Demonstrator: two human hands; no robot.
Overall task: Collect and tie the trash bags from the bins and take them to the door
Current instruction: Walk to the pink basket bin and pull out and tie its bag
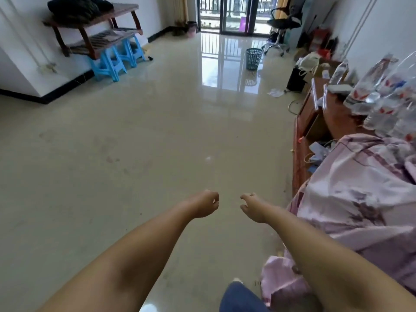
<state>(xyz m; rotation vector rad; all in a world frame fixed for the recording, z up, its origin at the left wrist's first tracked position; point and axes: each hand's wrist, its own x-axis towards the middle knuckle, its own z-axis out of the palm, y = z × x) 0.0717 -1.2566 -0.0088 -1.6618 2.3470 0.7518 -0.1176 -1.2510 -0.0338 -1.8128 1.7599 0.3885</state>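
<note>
Both hands reach forward over the glossy floor (pixel 139 136) with nothing in them: the left hand (pixel 206 204) is curled loosely, thumb near the fingertips, and the right hand (pixel 252 206) hangs with fingers bent and spread, the two close together but apart. Far ahead, near the sliding glass balcony door (pixel 227 14), stands a blue mesh waste bin (pixel 254 59), a tapered plastic basket whose shape mirrors in the polished tile; whether a bag lines it cannot be told from here. A smaller pink bin (pixel 191 30) sits in the far corner beside the door frame. The stretch of floor between the hands and the mesh bin is open, pale beige and smudged in places. Along the right side runs a low brown wooden cabinet (pixel 308 122), its top crowded with clear crinkled plastic packages (pixel 382 95) printed in red, and a pink patterned cloth (pixel 360 188) drapes in soft folds just beside the right forearm. Scraps of white paper (pixel 275 93) lie on the floor near a dark box. A black swivel chair (pixel 282 25) on a chrome base stands beyond the bin. At the left wall, a dark wooden slatted rack (pixel 94 34) rests upon blue plastic stools (pixel 112 61).
</note>
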